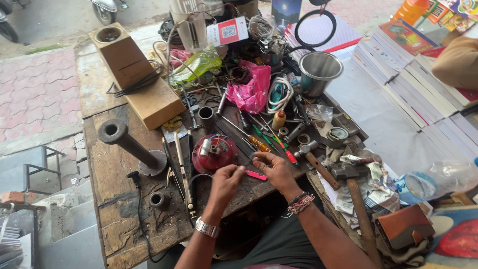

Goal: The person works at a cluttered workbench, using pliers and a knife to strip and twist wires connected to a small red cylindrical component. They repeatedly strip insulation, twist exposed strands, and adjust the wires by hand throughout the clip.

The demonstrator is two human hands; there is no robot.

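Working close together over the worn wooden table point(124, 219), the left hand point(226, 182) curls its fingers near a small pink tool point(256, 175), touching or not I cannot tell; the right hand point(274, 167) pinches something too small to see. Beyond sits the red motor point(214, 153). The surrounding clutter could snag its loose wires.

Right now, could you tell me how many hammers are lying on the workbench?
2. A small hammer lies just right of the right hand; a larger hammer lies on crumpled newspaper further right. Clutter may hide others.
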